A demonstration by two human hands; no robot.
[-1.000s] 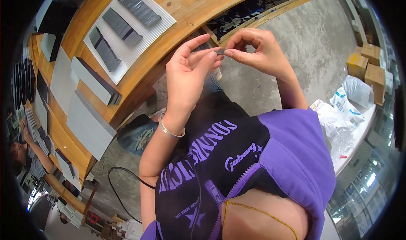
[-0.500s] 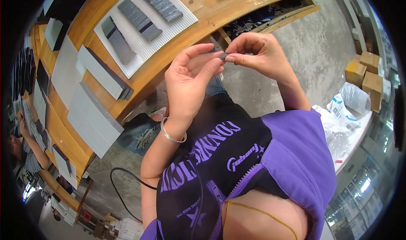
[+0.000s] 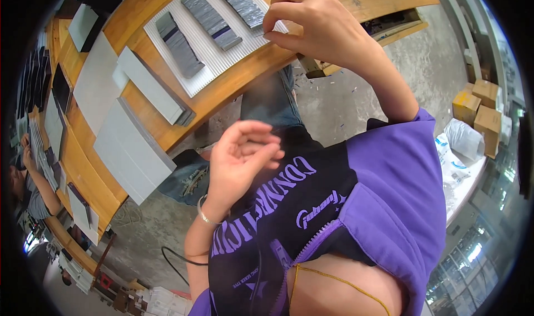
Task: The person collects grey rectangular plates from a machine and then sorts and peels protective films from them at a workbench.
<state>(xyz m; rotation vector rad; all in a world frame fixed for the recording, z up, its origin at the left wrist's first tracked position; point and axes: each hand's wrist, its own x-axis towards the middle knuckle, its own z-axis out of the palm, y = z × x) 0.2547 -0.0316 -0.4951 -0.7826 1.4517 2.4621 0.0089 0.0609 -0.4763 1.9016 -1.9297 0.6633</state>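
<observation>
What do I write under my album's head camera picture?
Right hand beside three grey stacks on a ribbed white sheet, left hand loosely curled.

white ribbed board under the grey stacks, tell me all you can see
The flat white ribbed board looks like plastic or card, with parallel ridges. It lies near the edge of the brown wooden table. Three long, streaked grey stacks rest on it, side by side. The bare right hand partly hides its right side; contact is unclear.

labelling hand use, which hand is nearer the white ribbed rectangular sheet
Right. The right hand is at the right edge of the white ribbed sheet; the left hand is well away, lower in view.
</observation>
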